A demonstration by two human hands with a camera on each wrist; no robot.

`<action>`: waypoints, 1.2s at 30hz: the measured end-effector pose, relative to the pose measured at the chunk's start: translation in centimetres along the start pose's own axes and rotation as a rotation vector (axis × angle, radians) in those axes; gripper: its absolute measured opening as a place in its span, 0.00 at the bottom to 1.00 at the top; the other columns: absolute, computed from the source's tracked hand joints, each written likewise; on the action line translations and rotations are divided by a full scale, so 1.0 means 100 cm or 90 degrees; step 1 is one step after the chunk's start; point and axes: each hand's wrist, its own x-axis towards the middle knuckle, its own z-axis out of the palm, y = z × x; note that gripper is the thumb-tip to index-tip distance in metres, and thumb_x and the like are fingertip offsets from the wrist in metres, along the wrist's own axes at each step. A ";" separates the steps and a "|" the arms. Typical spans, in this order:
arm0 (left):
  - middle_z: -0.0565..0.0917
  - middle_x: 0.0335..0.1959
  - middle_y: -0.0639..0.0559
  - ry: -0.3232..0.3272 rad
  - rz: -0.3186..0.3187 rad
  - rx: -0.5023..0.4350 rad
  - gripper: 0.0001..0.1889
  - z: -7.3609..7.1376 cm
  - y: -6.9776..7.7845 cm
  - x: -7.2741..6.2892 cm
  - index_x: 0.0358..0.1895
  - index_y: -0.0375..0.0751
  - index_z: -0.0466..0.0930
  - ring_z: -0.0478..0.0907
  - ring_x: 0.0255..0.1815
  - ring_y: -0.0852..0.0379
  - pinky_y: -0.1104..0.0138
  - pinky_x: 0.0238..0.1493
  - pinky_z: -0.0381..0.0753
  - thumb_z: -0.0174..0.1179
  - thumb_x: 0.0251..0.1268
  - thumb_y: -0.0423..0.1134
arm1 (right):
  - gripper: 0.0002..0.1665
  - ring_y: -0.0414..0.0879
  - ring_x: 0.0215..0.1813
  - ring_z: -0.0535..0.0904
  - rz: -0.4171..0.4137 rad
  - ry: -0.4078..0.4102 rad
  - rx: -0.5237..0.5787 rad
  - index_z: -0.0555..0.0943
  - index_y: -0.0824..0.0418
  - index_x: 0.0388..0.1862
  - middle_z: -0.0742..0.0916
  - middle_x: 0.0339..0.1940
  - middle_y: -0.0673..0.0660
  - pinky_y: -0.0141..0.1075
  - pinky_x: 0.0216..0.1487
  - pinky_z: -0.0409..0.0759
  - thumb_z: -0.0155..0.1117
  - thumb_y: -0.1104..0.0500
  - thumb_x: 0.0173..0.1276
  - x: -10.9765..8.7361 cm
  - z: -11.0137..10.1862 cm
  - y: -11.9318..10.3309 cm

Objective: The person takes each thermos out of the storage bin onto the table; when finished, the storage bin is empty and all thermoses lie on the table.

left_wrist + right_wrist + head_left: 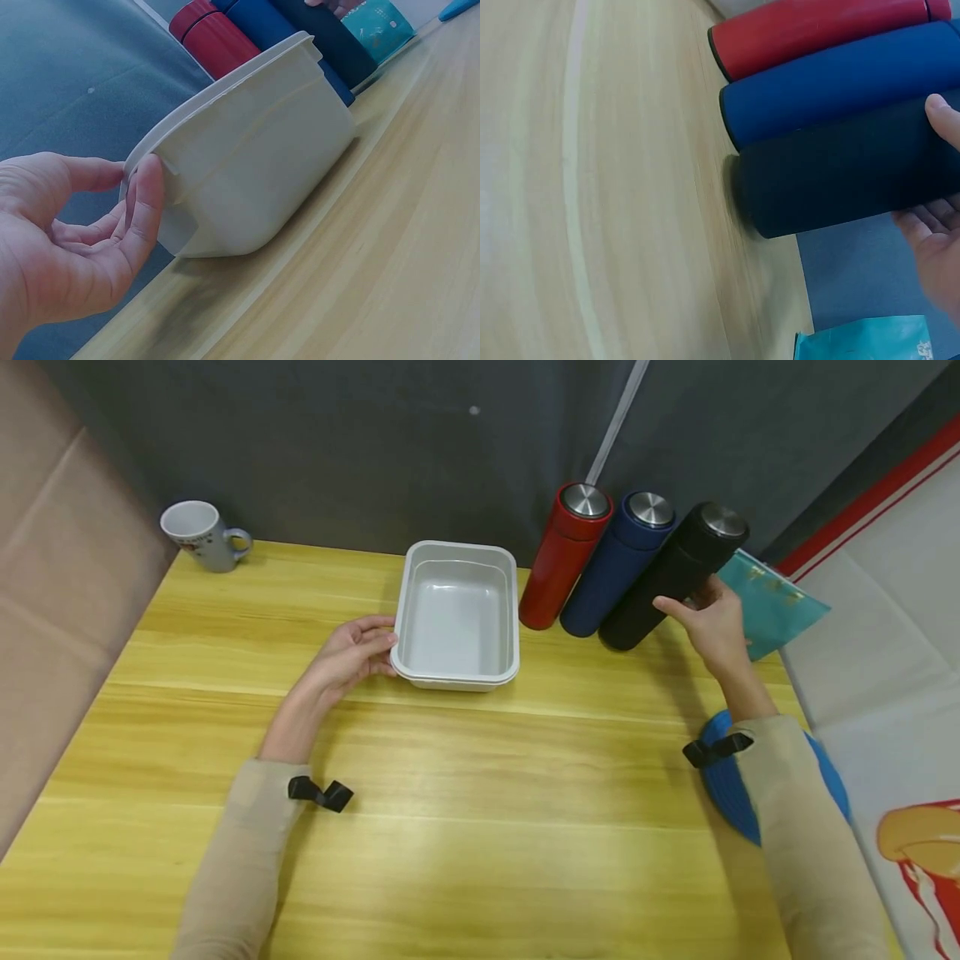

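Note:
My left hand (352, 652) pinches the left rim of a light grey rectangular plastic container (457, 610), which sits on the table with its inside showing bare. In the left wrist view, the thumb and fingers (146, 195) meet at the container's lip. On the right, my right hand (716, 622) grips a black thermos bottle (667, 577) with a steel-topped lid, thumb on the near side and fingers round the far side. Beside it stand a blue thermos bottle (618, 564) and a red thermos bottle (566, 556), forming a row right of the container.
A grey mug (206, 539) stands at the back left corner. Behind the right hand is a teal packet (772, 602). A round blue item (731, 785) lies under the right forearm. A dark grey partition (337, 452) closes off the table's (487, 827) back edge.

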 end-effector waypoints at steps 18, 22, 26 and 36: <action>0.80 0.44 0.44 0.004 0.000 -0.001 0.24 0.001 -0.001 -0.003 0.67 0.28 0.60 0.79 0.30 0.55 0.69 0.31 0.83 0.54 0.71 0.31 | 0.31 0.45 0.53 0.77 -0.004 0.028 0.038 0.76 0.60 0.59 0.81 0.49 0.51 0.26 0.50 0.77 0.75 0.65 0.55 0.009 0.011 0.007; 0.80 0.43 0.45 -0.004 0.000 0.013 0.25 0.002 -0.001 -0.002 0.67 0.27 0.60 0.79 0.31 0.56 0.69 0.32 0.82 0.54 0.72 0.31 | 0.30 0.44 0.52 0.77 -0.005 0.036 0.041 0.76 0.60 0.58 0.81 0.48 0.51 0.26 0.49 0.77 0.75 0.65 0.56 0.011 0.009 0.012; 0.79 0.43 0.46 -0.006 0.000 0.018 0.24 0.003 -0.001 -0.001 0.67 0.28 0.60 0.79 0.31 0.56 0.70 0.32 0.82 0.54 0.72 0.31 | 0.30 0.43 0.52 0.77 -0.009 0.034 0.027 0.75 0.60 0.59 0.81 0.49 0.51 0.25 0.49 0.77 0.74 0.65 0.57 0.012 0.006 0.014; 0.81 0.43 0.44 0.004 -0.003 0.009 0.23 0.005 -0.002 0.002 0.66 0.29 0.62 0.80 0.30 0.55 0.68 0.31 0.83 0.55 0.71 0.31 | 0.30 0.43 0.53 0.78 -0.027 0.043 0.052 0.74 0.62 0.59 0.80 0.50 0.52 0.26 0.51 0.78 0.73 0.68 0.57 0.007 0.007 0.012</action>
